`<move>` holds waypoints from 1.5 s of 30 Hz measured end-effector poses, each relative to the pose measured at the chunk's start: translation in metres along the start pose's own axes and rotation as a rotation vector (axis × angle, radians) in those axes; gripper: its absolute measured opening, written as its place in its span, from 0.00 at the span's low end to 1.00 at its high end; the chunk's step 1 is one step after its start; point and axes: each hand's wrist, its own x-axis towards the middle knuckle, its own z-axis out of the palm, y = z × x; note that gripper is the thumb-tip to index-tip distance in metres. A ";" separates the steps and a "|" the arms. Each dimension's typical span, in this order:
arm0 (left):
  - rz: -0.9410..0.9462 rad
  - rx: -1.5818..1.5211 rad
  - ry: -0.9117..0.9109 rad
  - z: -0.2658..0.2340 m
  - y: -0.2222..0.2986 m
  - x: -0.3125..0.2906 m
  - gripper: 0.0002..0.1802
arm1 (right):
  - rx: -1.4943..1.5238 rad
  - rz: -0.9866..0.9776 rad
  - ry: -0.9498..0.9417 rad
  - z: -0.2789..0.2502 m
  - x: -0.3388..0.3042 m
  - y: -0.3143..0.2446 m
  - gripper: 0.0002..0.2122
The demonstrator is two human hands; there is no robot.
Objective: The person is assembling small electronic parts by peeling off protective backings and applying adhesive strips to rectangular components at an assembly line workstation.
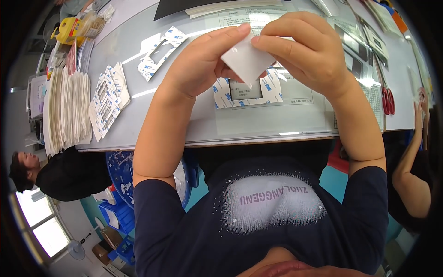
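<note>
A white, glossy, square thin piece [249, 60] is held up above the table, tilted with one corner pointing down. My left hand [198, 60] is closed around its left side, the thumb along its upper edge. With thumb and forefinger my right hand [304, 51] pinches at its upper right corner. Under my hands lies a frame-shaped adhesive piece [224, 96] with blue print on white backing and a rectangular opening. It rests on a printed sheet [295, 98] beneath a clear table cover. A similar cut-out frame [150, 67] lies left of my left hand.
At the left stand a tall stack of white sheets [69, 108] and a pile of cut-out adhesive frames [108, 99]. Red-handled scissors [388, 100] lie at the right, near dark rectangular panels [353, 44]. A yellow container [69, 30] sits far left. Other people are at both sides.
</note>
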 end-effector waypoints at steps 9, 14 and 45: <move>-0.031 0.572 0.135 -0.019 0.016 -0.009 0.19 | -0.013 -0.006 0.075 -0.017 0.014 -0.014 0.12; 0.032 0.866 0.413 -0.052 0.033 -0.030 0.17 | 0.252 0.474 -0.189 -0.027 -0.006 -0.044 0.07; -0.141 0.943 -0.347 -0.035 0.028 -0.062 0.13 | 0.791 1.152 -0.317 0.018 -0.039 -0.063 0.05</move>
